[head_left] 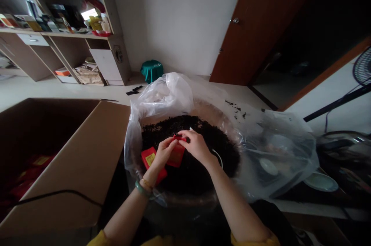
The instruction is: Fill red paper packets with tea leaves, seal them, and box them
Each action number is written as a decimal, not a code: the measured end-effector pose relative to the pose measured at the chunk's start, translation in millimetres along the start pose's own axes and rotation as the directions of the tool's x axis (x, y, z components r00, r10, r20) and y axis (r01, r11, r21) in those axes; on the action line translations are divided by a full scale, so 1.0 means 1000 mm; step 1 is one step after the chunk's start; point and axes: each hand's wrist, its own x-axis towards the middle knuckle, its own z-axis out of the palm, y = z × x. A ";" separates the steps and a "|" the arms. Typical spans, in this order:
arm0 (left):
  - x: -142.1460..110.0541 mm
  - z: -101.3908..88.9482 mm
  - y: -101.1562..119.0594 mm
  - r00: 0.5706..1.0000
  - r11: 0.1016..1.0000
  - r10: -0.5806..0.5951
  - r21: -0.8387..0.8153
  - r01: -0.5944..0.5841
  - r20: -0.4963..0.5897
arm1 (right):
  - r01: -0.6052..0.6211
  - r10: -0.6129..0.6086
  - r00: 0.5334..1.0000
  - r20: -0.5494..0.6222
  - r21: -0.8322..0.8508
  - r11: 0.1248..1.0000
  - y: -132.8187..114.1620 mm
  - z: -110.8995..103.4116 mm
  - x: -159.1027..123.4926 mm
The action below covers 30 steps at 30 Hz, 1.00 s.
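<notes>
Both hands meet over a heap of dark loose tea leaves (208,141) inside a clear plastic bag (162,95). My left hand (164,153) and my right hand (197,145) pinch the top edge of a small red pouch (176,155) that hangs between them. A second red pouch with a yellow label (149,158) lies on the leaves under my left wrist. A white scoop handle (218,156) pokes out of the leaves beside my right wrist.
A large open cardboard box (84,161) stands at the left, with red packets (31,168) in its bottom. A black cable (58,194) crosses its flap. White dishes (320,181) sit at the right. Shelves (58,33), a green stool (152,70) and a wooden door (255,26) stand behind.
</notes>
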 end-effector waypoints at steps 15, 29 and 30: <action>-0.001 -0.003 0.000 0.992 0.982 -0.117 -0.151 0.109 -0.047 | -0.324 0.386 0.921 -0.042 0.468 0.822 0.007 0.013 -0.013; -0.006 0.004 -0.007 0.933 0.916 -0.322 -0.196 0.350 0.160 | -0.190 0.225 0.970 -0.094 0.289 0.938 0.020 0.023 -0.015; -0.006 0.006 -0.008 0.932 0.912 -0.330 -0.206 0.355 0.149 | -0.196 0.225 0.970 -0.088 0.260 0.946 0.026 0.022 -0.013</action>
